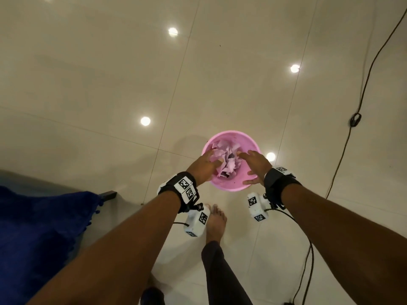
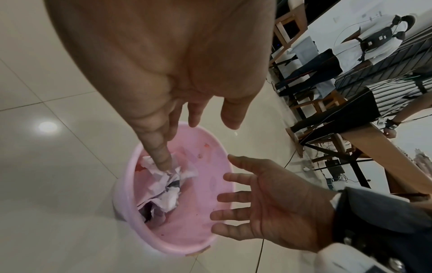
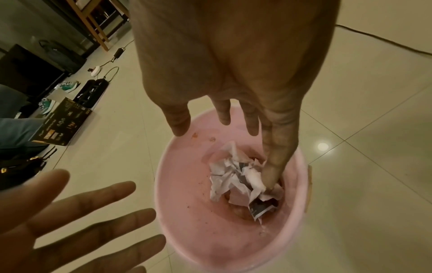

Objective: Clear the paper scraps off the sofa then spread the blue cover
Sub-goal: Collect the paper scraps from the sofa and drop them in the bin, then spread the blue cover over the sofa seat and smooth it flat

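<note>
A pink bucket (image 1: 229, 188) stands on the tiled floor in front of me, with crumpled paper scraps (image 1: 224, 160) lying inside it. My left hand (image 1: 206, 165) hovers over the bucket's left side and my right hand (image 1: 253, 166) over its right side, both with fingers spread and holding nothing. The left wrist view shows my left hand (image 2: 196, 110) above the scraps (image 2: 163, 188), one fingertip reaching down to them. In the right wrist view my right hand (image 3: 224, 110) hangs over the scraps (image 3: 233, 177). The blue cover (image 1: 39, 234) lies bunched at lower left.
A black cable (image 1: 361, 100) runs across the floor at right. My bare foot (image 1: 217, 219) stands just behind the bucket. A dark sofa leg (image 1: 108, 195) shows beside the cover. A box (image 3: 60, 125), shoes and a power strip lie further left; tables (image 2: 374, 147) and other people stand nearby.
</note>
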